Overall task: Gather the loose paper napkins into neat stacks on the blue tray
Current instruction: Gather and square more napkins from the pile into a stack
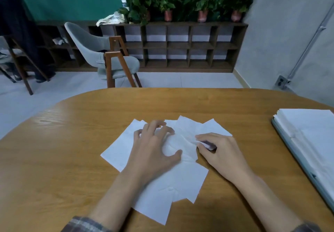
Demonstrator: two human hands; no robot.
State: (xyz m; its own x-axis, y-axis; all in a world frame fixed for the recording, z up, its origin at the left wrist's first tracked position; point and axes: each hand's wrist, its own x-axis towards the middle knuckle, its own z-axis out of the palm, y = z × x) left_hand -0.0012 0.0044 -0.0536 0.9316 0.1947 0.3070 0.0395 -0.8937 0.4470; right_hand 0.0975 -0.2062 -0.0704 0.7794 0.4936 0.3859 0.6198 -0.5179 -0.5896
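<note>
hands [153,148] gripping loose napkins [188,177], blue tray [296,157] right

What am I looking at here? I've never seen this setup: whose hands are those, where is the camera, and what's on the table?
There is no machine. These are a person's two bare hands, filmed by one camera worn on the head that looks forward and down. On the wooden table lie loose napkins, overlapping in a messy spread. The left hand rests on them with curled fingers, bunching the paper. The right hand pinches a napkin's edge. At the right sits the blue tray, already carrying stacked napkins.
</note>
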